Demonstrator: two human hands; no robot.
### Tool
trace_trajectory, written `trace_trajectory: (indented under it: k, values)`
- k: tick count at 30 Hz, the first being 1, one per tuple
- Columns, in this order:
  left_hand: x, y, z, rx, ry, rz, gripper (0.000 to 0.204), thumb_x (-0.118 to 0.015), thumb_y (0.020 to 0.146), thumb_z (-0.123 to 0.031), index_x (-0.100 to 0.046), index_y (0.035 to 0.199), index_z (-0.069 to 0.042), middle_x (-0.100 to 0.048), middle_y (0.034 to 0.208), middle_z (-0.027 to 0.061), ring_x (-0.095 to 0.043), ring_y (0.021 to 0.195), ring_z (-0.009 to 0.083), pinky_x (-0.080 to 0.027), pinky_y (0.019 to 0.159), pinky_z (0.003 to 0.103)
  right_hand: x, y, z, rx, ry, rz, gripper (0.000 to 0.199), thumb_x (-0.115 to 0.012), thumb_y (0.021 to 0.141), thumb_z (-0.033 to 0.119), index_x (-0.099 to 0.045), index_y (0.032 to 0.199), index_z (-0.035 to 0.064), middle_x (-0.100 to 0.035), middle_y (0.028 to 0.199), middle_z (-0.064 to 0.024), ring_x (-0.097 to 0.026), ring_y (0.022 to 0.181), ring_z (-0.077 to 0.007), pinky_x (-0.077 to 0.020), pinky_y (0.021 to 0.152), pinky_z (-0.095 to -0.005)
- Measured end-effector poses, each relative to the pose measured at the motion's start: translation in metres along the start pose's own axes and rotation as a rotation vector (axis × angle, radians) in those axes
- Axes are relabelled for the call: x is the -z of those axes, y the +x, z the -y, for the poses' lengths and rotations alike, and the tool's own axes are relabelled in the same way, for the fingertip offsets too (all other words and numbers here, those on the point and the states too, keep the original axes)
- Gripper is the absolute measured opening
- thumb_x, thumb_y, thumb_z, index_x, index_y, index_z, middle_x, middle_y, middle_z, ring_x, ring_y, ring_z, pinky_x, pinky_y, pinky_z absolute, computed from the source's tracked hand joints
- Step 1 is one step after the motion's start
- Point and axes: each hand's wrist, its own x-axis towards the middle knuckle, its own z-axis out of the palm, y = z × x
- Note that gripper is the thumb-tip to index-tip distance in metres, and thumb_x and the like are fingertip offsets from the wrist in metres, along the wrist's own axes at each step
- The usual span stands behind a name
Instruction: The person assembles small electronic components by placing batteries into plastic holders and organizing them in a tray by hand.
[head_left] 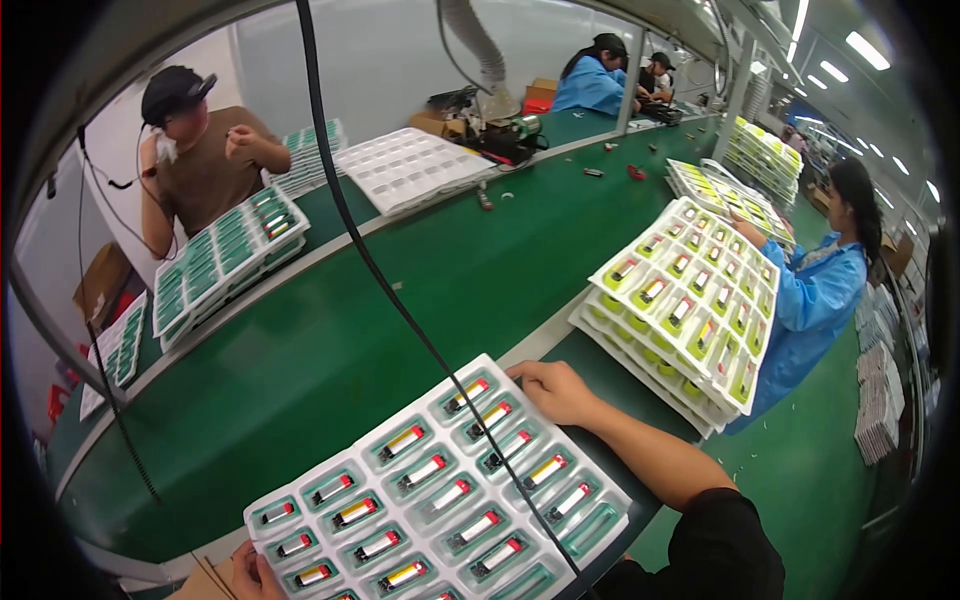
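Observation:
A white moulded plastic tray (pixel 408 521) lies in front of me, at a slant to the green belt. Its teal pockets hold small cylindrical parts (pixel 402 441) with red ends, dark tips and white or yellow sides. Two pockets near the right edge hold no such part. My right hand (pixel 556 392) has its fingers curled on the tray's far right corner. At the near left corner my left hand (pixel 252 574) grips the edge, its thumb beside the rim and its fingers partly hidden beneath.
The green conveyor belt (pixel 330 375) runs across. Stacked white trays with yellow-green pockets (pixel 690 295) stand at right, beside a person in blue (pixel 815 290). Across the belt, a person in brown (pixel 215 150) sits behind teal-pocketed trays (pixel 225 245). A black cable (pixel 372 262) hangs in front of my tray.

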Motion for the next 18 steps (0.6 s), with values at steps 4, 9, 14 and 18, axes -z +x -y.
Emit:
trace_trajectory:
  k: [4, 9, 14, 18]
  values:
    - [-0.004, 0.001, 0.013, -0.063, 0.02, -0.001, 0.031, -0.051, 0.094, -0.015, -0.057, 0.117, 0.005, -0.065, 0.105, 0.0194, -0.062, 0.091, 0.0282, -0.049, 0.079, 0.036, 0.002, -0.002, 0.002, -0.055, -0.007, 0.04, 0.034, -0.044, 0.079, 0.007, -0.065, 0.106, 0.0065, -0.062, 0.07, -0.0194, -0.061, 0.064, -0.0349, -0.0479, 0.062, -0.0437]
    - [-0.003, 0.0, 0.005, -0.044, -0.031, -0.003, 0.031, -0.05, 0.095, -0.015, -0.055, 0.118, 0.005, -0.064, 0.101, 0.0193, -0.061, 0.087, 0.0284, -0.048, 0.076, 0.037, 0.001, -0.004, 0.004, -0.048, 0.016, 0.037, 0.032, -0.044, 0.08, 0.006, -0.065, 0.104, 0.006, -0.062, 0.068, -0.0189, -0.061, 0.061, -0.0332, -0.0476, 0.061, -0.0426]
    - [-0.002, 0.001, 0.005, -0.01, -0.032, 0.017, 0.031, -0.05, 0.094, -0.015, -0.055, 0.117, 0.006, -0.064, 0.101, 0.0198, -0.061, 0.086, 0.0291, -0.048, 0.076, 0.037, 0.002, -0.003, 0.007, -0.036, 0.024, 0.037, 0.033, -0.043, 0.08, 0.006, -0.065, 0.104, 0.0057, -0.061, 0.068, -0.0192, -0.061, 0.061, -0.0332, -0.0479, 0.061, -0.0421]
    - [-0.001, 0.003, 0.009, -0.041, 0.035, 0.036, 0.032, -0.051, 0.095, -0.016, -0.055, 0.117, 0.006, -0.064, 0.102, 0.0196, -0.061, 0.087, 0.0288, -0.048, 0.076, 0.037, 0.003, -0.003, 0.004, -0.043, 0.01, 0.045, 0.033, -0.043, 0.08, 0.006, -0.065, 0.105, 0.0055, -0.061, 0.068, -0.0194, -0.061, 0.061, -0.0334, -0.048, 0.062, -0.0424]
